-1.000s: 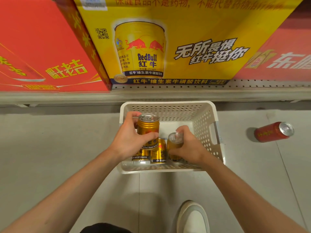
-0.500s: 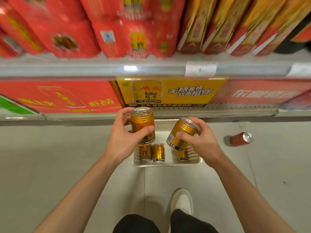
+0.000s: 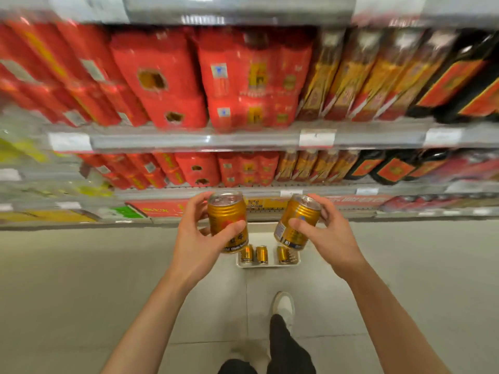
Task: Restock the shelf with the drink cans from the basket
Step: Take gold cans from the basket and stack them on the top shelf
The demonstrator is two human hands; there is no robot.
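Note:
My left hand [image 3: 198,238] grips an upright gold drink can [image 3: 227,217] at chest height. My right hand [image 3: 328,233] grips a second gold can [image 3: 295,222], tilted to the right. Far below on the floor, between my hands, sits the white basket [image 3: 267,265] with three gold cans [image 3: 261,254] standing in it. The shelf [image 3: 205,139] rises in front of me, blurred, with several tiers of stock.
Red multipacks [image 3: 172,85] fill the left and middle of the shelves, gold-and-red cartons [image 3: 351,76] and dark bottles [image 3: 459,82] the right. White price tags [image 3: 316,137] line the shelf edges. My white shoe [image 3: 283,306] stands on the grey tiled floor behind the basket.
Both hands have lifted a gold can each out of the basket and risen. My view has tilted up from the floor to the shelf tiers; the basket looks smaller and farther below.

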